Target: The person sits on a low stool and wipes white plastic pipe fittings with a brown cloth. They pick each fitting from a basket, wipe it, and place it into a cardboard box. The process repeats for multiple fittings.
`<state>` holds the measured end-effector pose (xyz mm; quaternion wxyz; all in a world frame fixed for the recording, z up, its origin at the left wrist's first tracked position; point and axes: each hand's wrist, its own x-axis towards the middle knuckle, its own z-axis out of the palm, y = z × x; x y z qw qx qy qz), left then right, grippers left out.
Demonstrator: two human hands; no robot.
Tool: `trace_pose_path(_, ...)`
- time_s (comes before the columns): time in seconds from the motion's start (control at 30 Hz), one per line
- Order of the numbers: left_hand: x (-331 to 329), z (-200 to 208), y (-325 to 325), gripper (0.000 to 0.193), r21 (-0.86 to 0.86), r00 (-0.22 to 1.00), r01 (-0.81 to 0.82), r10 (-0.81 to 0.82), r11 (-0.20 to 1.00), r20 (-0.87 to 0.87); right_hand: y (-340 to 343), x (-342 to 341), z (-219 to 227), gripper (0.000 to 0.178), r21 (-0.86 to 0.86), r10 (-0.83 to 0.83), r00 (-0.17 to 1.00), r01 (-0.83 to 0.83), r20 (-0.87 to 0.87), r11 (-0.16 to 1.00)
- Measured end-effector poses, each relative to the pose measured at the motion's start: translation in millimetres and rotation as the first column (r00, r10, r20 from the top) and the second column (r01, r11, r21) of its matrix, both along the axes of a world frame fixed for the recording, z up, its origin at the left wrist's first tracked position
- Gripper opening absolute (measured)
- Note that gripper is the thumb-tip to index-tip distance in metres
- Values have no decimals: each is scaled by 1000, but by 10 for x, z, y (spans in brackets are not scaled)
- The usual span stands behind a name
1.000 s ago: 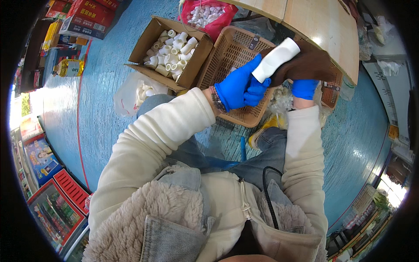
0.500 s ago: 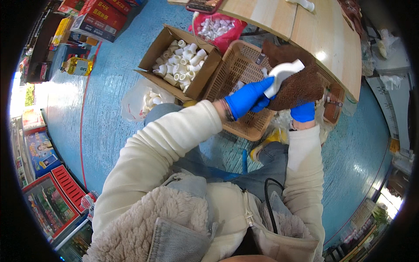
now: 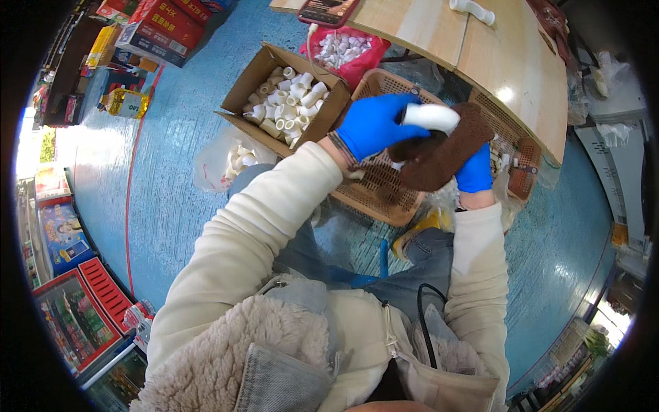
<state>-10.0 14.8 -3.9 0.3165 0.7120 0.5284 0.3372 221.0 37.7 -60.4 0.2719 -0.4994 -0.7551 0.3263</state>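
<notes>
Both my hands wear blue gloves. My left hand [image 3: 374, 123] grips one end of a white plastic pipe fitting [image 3: 431, 117]. My right hand [image 3: 473, 172] holds a dark brown cloth [image 3: 443, 154] wrapped around the fitting's underside. Both are held above a brown woven plastic basket [image 3: 384, 196] on the blue floor. Most of the right hand is hidden by the cloth.
A cardboard box [image 3: 255, 75] of several white pipe fittings stands to the left of the basket. A clear bag of fittings [image 3: 230, 161] lies beside it, a red bag [image 3: 347, 48] behind. A wooden table [image 3: 473, 51] is at the back. Colourful boxes [image 3: 158, 31] line the far left.
The hands with fitting and cloth have shifted; the cloth now covers more of the fitting, and the fitting has turned from upright-diagonal to nearly level.
</notes>
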Motion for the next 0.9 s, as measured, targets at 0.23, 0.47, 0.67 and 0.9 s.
trace_pose_path(0.23, 124, -45, -62, 43, -433, 734, 221, 143, 874, 664, -215, -116, -294, 38, -52, -283, 753, 315, -594, 948)
trace_pose_path(0.47, 165, -99, -78, 44, -450, 516, 291, 257, 845, 817, -374, -213, -241, 40, -4, -242, 898, 259, -368, 966)
trace_pose_path(0.67, 9, -62, 66, 47, -360, 347, 247, 265, 900, 900, -273, 52, -102, 47, -352, -394, 514, 182, -762, 918)
trace_pose_path(0.9, -80, 47, 58, 45, -371, -43, 561, 474, 740, 879, -330, 347, -238, 50, -504, -407, 553, -28, -727, 863)
